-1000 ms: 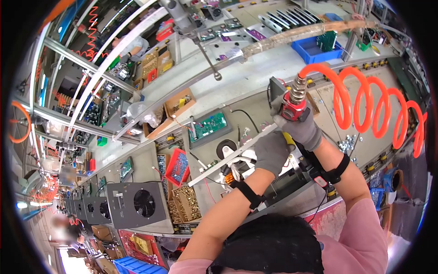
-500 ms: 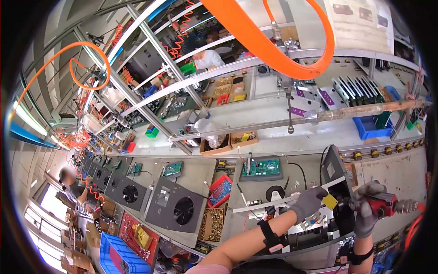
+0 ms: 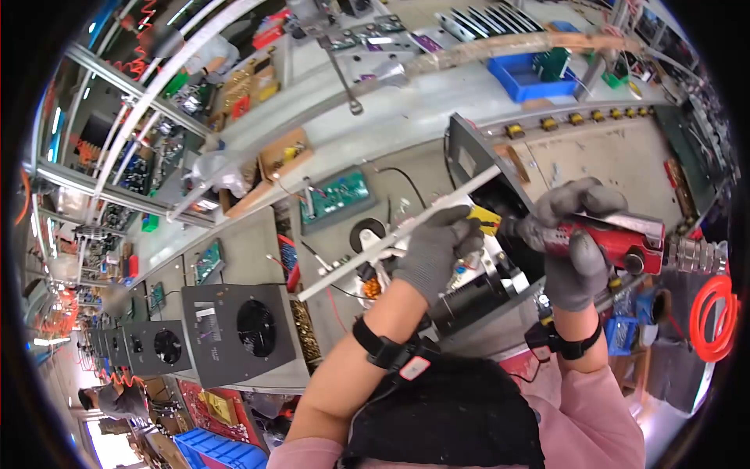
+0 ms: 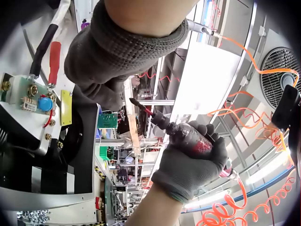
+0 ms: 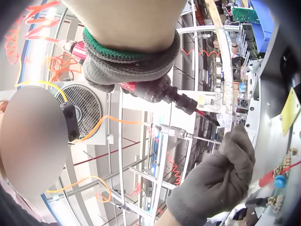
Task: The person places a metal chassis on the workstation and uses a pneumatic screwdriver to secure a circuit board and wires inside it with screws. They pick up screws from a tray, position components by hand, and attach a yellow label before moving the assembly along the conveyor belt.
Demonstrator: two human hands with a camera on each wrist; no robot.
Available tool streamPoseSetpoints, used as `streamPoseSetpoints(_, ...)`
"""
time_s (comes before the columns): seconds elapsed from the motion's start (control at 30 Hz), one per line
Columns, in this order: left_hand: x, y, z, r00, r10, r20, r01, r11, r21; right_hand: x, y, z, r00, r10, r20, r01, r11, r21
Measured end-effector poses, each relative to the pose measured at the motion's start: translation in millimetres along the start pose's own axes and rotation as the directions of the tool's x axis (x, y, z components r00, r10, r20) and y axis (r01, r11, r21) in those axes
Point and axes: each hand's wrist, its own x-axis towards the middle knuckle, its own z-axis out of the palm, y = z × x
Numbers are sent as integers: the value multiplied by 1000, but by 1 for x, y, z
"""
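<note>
My gloved right hand [image 3: 576,246] grips a red air screwdriver [image 3: 617,242] lying nearly level, its bit pointing left. In the left wrist view the dark bit [image 4: 141,106] reaches close to my gloved left hand [image 4: 113,61]. That left hand [image 5: 218,181] has its fingers bent and its fingertips together near the bit's tip; I cannot tell whether something small sits between them. It hangs over a dark metal housing [image 3: 531,207]. Beside its fingers shows a yellow plate [image 3: 487,220]. A long pale metal strip [image 3: 351,268] runs slantwise across the housing, past the left hand.
A green circuit board [image 3: 344,193] in a grey tray lies beyond the strip. Left of the housing stands a grey panel with a fan [image 3: 256,328], beside a box of brass fasteners [image 3: 305,332]. The red coiled hose [image 3: 715,316] hangs at the right.
A second ago the screwdriver was up by the housing's far end. It has swung right and down, its bit now leftward. My left hand has moved off the strip toward the yellow plate.
</note>
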Motion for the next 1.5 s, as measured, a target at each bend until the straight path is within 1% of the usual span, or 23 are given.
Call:
streamPoseSetpoints(0.07,3,-2,0,999,-23,-44,24,1000,17,-2,1,0,1000,0,22,0,1000,0)
streamPoseSetpoints(0.1,-5,8,7,997,-42,-62,42,999,13,4,-2,7,999,-42,18,43,998,-48)
streamPoseSetpoints(0.13,-2,6,5,997,-48,-65,49,999,9,1,1,3,999,-35,15,36,998,-50)
streamPoseSetpoints(0.2,-2,3,4,997,-76,9,75,995,64,-2,3,0,999,1,41,-1,1000,17)
streamPoseSetpoints(0.23,-5,4,11,997,-70,-38,72,996,57,-3,5,-1,999,-11,46,9,999,33)
streamPoseSetpoints(0.37,-6,6,14,995,-82,-62,83,996,10,-1,5,2,997,-4,75,3,1000,19)
streamPoseSetpoints(0.43,-3,3,9,995,-101,-21,102,994,35,-2,10,-2,994,-45,100,47,999,-18)
streamPoseSetpoints(0.47,-3,3,10,994,-104,-24,105,994,34,-1,13,-3,994,-41,98,43,999,-18)
streamPoseSetpoints(0.53,-3,4,11,993,-108,-45,113,986,121,0,16,-5,987,-75,139,79,997,-19)
streamPoseSetpoints(0.57,-7,10,12,992,-115,-50,120,986,115,2,11,1,988,-66,137,69,997,-20)
streamPoseSetpoints(0.63,-4,14,12,974,-226,-8,225,960,166,2,9,-2,989,-43,144,49,998,-38)
streamPoseSetpoints(0.67,-5,18,13,973,-230,-9,228,960,163,2,10,-2,989,-38,144,45,998,-40)
streamPoseSetpoints(0.73,-12,26,14,950,-267,-163,305,908,288,5,10,0,993,-36,109,35,999,7)
streamPoseSetpoints(0.77,-9,17,2,989,-63,-131,115,892,437,6,12,-9,995,-33,96,38,998,-46)
streamPoseSetpoints(0.8,-12,20,-4,991,7,-134,62,864,499,7,12,-16,998,-7,69,14,994,-105)
streamPoseSetpoints(0.87,-10,21,-11,989,60,-136,32,805,593,6,22,-30,998,58,6,-55,977,-207)
streamPoseSetpoints(0.9,-9,19,-14,989,60,-138,33,808,588,5,26,-37,998,62,10,-59,976,-209)
streamPoseSetpoints(0.97,-6,15,-19,986,68,-150,54,728,684,3,35,-47,983,181,12,-178,974,-139)
streamPoseSetpoints(1.2,-9,17,-20,988,48,-145,58,756,653,-1,45,-49,972,234,-17,-234,958,-164)
streamPoseSetpoints(1.27,-5,16,-20,987,74,-141,59,653,755,-2,48,-47,978,206,-14,-204,957,-205)
streamPoseSetpoints(1.3,-4,15,-22,987,73,-143,61,657,752,-3,48,-47,978,210,-12,-208,956,-206)
streamPoseSetpoints(1.37,-2,14,-24,987,97,-129,39,629,776,-2,49,-47,976,217,15,-210,959,-188)
streamPoseSetpoints(1.5,-3,14,-24,985,76,-158,66,673,736,-6,51,-35,956,291,-28,-292,950,-111)
